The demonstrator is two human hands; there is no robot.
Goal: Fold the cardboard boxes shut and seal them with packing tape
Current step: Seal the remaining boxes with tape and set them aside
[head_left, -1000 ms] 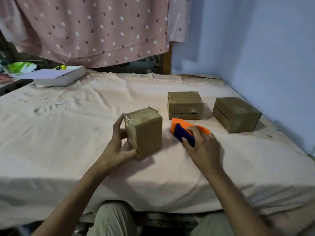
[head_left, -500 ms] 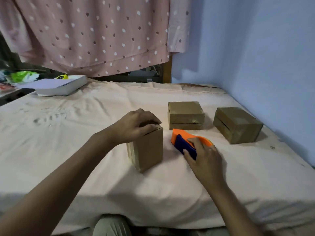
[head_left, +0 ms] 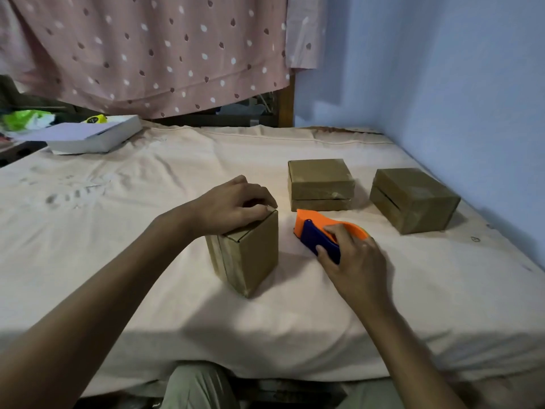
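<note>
Two cardboard boxes (head_left: 321,184) (head_left: 414,199) lie taped shut at the far right of the bed (head_left: 118,231). A third, upright box (head_left: 250,252) stands nearer, the left hand (head_left: 233,206) curled over its top, apparently still unsealed there. The right hand (head_left: 354,255) grips the orange-and-blue tape dispenser (head_left: 318,231) beside it. No legible writing shows anywhere.

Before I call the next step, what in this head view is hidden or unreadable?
- Top flaps of the standing box: covered by the left hand, so whether they are shut is unclear.
- Tape roll in the dispenser: hidden by its shell and the right hand.
- Yellow item behind the white box: too small to identify.
- Far sides of both rear boxes: face away.
</note>
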